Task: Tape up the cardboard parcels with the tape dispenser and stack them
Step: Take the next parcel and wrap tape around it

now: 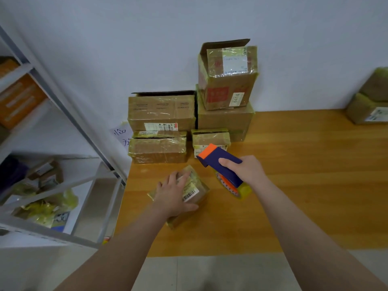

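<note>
Small parcel [198,197]: on the desk [304,185] near its front-left corner, askew to the desk edge. Yellowish tape over it, barcode label on the top face.

Surroundings:
- Behind it, against the wall, a group of taped parcels. A flat box [157,149] is nearest, with a wide box [161,112] behind it whose rear flap stands up.
- Right of those, a low parcel [210,138] sits in front of a large box [224,120], which carries a top box [228,78] with one flap open.
- Two more stacked parcels [371,106] at the far right edge of the desk, well apart from the rest.
- Metal shelf rack [63,114] stands left of the desk, holding boxes and yellow wrapping.
- Handwritten paper note [121,133] on the wall beside the flat box.

Hands:
- Left hand [174,194] lies flat on top of the small parcel. Fingers [182,177] are spread and fairly straight across the top face, thumb along the near side. It presses the parcel rather than gripping it.
- Right hand [245,171] holds the tape dispenser [222,162], blue with an orange nose, fingers curled round its body. The dispenser is just right of the small parcel. In this view its nose overlaps the low parcel. Tape roll [242,191] hangs below the hand.
</note>
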